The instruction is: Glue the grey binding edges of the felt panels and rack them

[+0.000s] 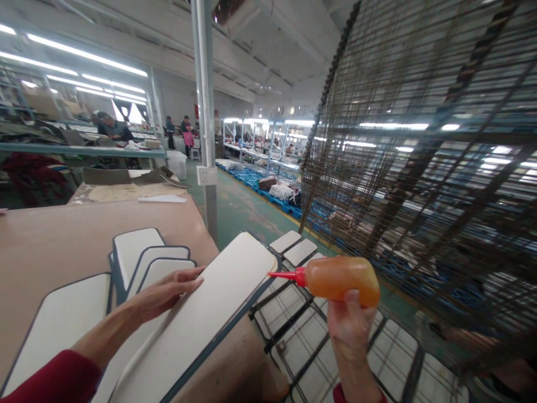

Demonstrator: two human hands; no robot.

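Note:
My right hand (352, 320) is wrapped round a squeeze bottle (342, 280) of amber liquid, probably glue, tipped on its side. Its red nozzle points left and meets the dark rim at the far right corner of a long white panel (210, 313). A thin yellowish line shows along that corner. My left hand (178, 285) grips the panel by its left edge, fingertips on the white face and thumb out of sight. Behind and left of it, several similar white panels with dark edging (138, 249) lie overlapped on the table.
A brown-covered table (50, 235) stretches to the left. To the right, a wire rack (302, 330) holds several white panels, and tall wire mesh screens (411, 134) lean above it. A grey post (205, 112) stands just past the table. People work farther back.

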